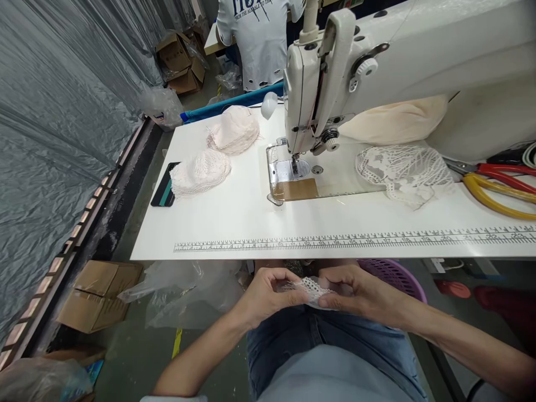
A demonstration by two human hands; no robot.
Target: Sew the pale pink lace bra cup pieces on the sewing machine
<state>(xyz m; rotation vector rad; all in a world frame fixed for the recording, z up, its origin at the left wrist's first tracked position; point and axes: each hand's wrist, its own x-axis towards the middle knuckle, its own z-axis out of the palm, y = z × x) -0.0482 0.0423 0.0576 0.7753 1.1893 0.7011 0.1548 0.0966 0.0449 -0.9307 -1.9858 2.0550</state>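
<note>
A small piece of white lace (312, 290) is stretched between my two hands, just in front of the table's near edge and above my lap. My left hand (274, 293) pinches its left side between thumb and fingers. On the other side my right hand (345, 287) grips it the same way, thumb on top. Parts of the lace are hidden behind the fingers. Beyond them stands a white sewing machine (307, 89), its needle and presser foot over the metal plate (293, 169). More white lace (406, 170) lies on the machine bed to the right.
Pale lace-edged pieces (201, 172) and a pink stack (234, 131) lie at the table's left, beside a dark phone-like object (164, 187). Yellow-handled scissors (494, 195) rest at right. A printed ruler (335, 241) runs along the front edge. Another person (263, 44) sits ahead.
</note>
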